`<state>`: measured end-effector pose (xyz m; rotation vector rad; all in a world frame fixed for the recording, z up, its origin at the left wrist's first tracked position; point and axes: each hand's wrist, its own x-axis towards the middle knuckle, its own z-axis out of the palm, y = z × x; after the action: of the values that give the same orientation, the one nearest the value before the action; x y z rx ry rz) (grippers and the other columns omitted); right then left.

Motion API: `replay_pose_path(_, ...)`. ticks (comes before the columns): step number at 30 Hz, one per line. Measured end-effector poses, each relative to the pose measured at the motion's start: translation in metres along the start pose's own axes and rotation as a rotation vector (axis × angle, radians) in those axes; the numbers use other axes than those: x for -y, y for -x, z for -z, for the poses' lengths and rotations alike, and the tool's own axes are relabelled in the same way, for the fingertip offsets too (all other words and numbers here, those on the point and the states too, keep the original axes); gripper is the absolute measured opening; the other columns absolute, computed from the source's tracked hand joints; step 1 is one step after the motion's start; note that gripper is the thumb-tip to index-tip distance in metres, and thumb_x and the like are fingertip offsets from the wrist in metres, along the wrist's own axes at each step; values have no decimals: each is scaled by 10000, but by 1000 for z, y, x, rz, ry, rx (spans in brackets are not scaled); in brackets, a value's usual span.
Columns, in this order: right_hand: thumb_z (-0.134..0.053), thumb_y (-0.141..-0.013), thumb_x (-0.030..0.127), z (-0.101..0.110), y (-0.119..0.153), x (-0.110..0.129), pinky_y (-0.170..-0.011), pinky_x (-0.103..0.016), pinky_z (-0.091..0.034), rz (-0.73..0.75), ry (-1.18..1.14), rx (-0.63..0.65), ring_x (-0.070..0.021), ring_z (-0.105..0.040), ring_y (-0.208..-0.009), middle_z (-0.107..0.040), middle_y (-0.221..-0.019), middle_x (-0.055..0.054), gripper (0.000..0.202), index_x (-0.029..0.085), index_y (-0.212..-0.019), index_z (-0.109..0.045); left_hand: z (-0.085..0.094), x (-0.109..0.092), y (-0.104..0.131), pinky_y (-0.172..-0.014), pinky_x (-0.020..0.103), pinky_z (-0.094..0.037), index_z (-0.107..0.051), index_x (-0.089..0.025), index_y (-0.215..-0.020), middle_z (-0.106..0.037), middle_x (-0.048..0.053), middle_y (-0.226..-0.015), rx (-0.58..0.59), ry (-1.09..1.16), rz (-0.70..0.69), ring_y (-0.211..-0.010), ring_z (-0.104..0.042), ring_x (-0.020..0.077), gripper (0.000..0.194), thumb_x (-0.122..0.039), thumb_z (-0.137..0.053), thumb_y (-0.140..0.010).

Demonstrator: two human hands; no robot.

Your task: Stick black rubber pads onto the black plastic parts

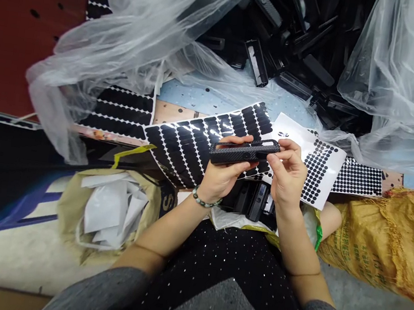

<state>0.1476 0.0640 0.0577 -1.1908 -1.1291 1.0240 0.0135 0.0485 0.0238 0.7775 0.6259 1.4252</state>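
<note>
A black textured plastic casing (241,152) is held above the table's front edge. My left hand (223,173) wraps round its left part, thumb below and fingers behind. At its right end, the thumb and fingers of my right hand (287,172) are pinched together; whether a small piece is between them cannot be made out. Behind the casing lies a sheet of long black oval stickers (181,147). A white sheet with round black dots (317,172) lies beside my right hand. Below my hands, more black casings (257,202) sit in an open bag on the lap.
A big pile of black casings (304,51) lies at the back between sheets of clear plastic (139,29). An open bag of white paper scraps (108,210) stands at the left. To the right is a yellow woven sack (390,240). More dotted sheets (358,177) lie along the table edge.
</note>
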Motion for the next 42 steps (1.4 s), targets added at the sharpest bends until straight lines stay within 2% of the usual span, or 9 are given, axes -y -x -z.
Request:
replay_pose_path(7,-666,-808,386,-2,5,9,-1028,-474,-485,103,240,-47,-213,-554,-1069,-555,-1032,-27,155,270,-718,-617,-13,-6,5,-883,298,-598,-589,-296,-1013,-626,-18,-1223,-136,-33,37,-1081,-646,174,407,-286,-847,-699)
replay_pose_path(11,-653,-831,394,-2,11,12,-1083,-533,-448,167,453,-94,-267,-533,-1169,-518,-1226,-62,112,283,-820,-642,-18,-4,9,-915,320,-583,-579,-304,-991,-608,-26,-1225,-188,-63,21,-1105,-633,185,395,-310,-844,-699)
replay_pose_path(15,-691,-796,490,-3,14,3,-1042,-494,-510,66,369,-105,-267,-543,-1219,-380,-1477,-69,442,327,-1192,-581,-20,0,11,-947,309,-561,-564,-318,-1013,-580,-36,-1256,-233,-76,-23,-1147,-607,173,376,-303,-816,-735)
replay_pose_path(18,-687,-781,548,-2,11,-5,-933,-406,-589,-53,160,17,-220,-621,-1118,-527,-1365,-77,696,350,-1391,-416,-21,0,12,-947,303,-566,-565,-333,-1025,-570,-43,-1277,-228,-95,-35,-1163,-602,174,373,-291,-807,-744)
replay_pose_path(25,-762,-703,505,7,4,-2,-929,-441,-605,-195,-95,110,-205,-679,-1014,-718,-1106,-11,430,289,-1068,-697,2,-27,11,-914,354,-601,-633,-311,-1158,-478,42,-1476,94,-66,208,-1340,-501,305,536,-525,-794,-694)
replay_pose_path(30,-659,-796,541,27,4,-9,-950,-459,-585,-166,87,217,-207,-689,-1015,-738,-1080,-9,399,297,-1107,-710,12,-31,-2,-677,267,-618,-660,-237,-1108,-668,99,-1225,231,-314,563,-965,-722,235,412,-302,-797,-726)
replay_pose_path(33,-448,-919,570,60,-6,-33,-1089,-534,-461,-81,444,63,-249,-627,-1185,-707,-1194,-77,452,258,-1132,-696,16,-13,-12,-645,245,-591,-653,-182,-1019,-714,88,-1048,87,-479,485,-870,-722,203,335,-264,-785,-723)
replay_pose_path(36,-508,-894,549,100,-23,-63,-1178,-596,-300,-62,813,-20,-317,-459,-1377,-596,-1372,-159,490,195,-1205,-642,27,8,-28,-596,202,-559,-623,-174,-960,-710,41,-912,-109,-521,419,-760,-707,145,270,-208,-758,-729)
replay_pose_path(42,-517,-877,253,125,-33,-75,-1129,-549,-362,14,1004,28,-304,-508,-1279,-581,-1323,-176,336,161,-1184,-617,52,22,-60,-545,180,-551,-567,-199,-896,-683,11,-859,-255,-376,418,-704,-720,131,225,-225,-731,-745)
